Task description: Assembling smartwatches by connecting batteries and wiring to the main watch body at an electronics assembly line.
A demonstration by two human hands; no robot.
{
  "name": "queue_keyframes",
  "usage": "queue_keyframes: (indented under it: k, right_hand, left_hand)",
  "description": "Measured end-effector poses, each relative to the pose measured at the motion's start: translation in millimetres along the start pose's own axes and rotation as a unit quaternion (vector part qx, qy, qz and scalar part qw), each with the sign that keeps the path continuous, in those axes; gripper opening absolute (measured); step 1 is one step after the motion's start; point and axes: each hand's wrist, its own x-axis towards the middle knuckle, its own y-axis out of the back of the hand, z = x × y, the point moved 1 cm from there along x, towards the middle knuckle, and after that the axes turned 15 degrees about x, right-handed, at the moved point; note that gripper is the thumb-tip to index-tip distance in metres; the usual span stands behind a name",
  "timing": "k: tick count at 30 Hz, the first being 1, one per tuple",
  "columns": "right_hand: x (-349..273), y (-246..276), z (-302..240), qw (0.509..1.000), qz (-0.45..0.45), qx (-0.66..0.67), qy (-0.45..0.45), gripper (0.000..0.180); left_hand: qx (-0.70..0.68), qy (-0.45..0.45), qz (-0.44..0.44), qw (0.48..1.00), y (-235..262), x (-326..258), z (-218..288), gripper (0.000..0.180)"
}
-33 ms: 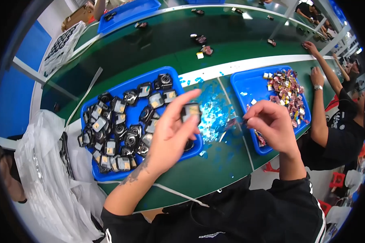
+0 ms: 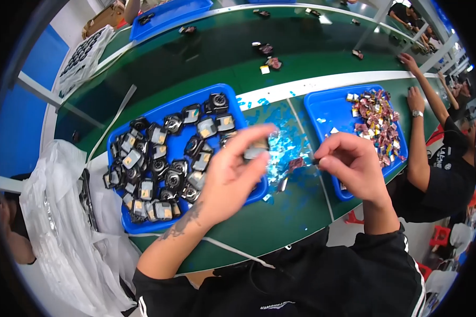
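Note:
My left hand is over the right side of the left blue tray. Its thumb and fingers curl around a small watch-like case with a grey face, which is blurred and partly hidden by the fingers. To its right, my right hand pinches thumb against forefinger on a small dark piece. Close to those fingertips is a small reddish-brown part, above the green tabletop; whether it joins the dark piece I cannot tell. Many black watch-like cases fill the left tray.
Shiny blue film scraps litter the table between the trays. The right blue tray holds a heap of small reddish parts. Behind a white rail, more parts lie on a dark green belt. A co-worker's arm reaches in at right.
My left hand has shifted slightly right and down with the case, which now looks tilted flatter. My right hand has moved only a little left. The reddish part shows more clearly now.

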Motion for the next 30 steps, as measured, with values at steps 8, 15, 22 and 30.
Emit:
queue_keyframes:
  k: [8,15,22,30]
  right_hand:
    - [9.2,-29.8,5.1,0.995,-0.078,0.057,-0.023,0.008]
    - [12.2,-30.2,15.6,0.983,-0.068,0.155,-0.067,0.005]
    - [16.8,-31.8,15.0,0.974,-0.109,0.139,-0.141,0.017]
    - [4.7,-38.4,11.2,0.996,-0.042,0.071,-0.03,0.012]
  left_hand:
    - [0.227,-0.057,-0.005,0.972,-1.2,-10.4,4.9,0.017]
    - [0.273,-0.099,0.022,0.957,-1.1,-13.6,8.6,0.016]
    - [0.34,-0.215,0.059,0.914,-3.6,-11.2,2.9,0.015]
    - [0.271,-0.077,0.024,0.959,-2.3,-12.7,3.7,0.012]
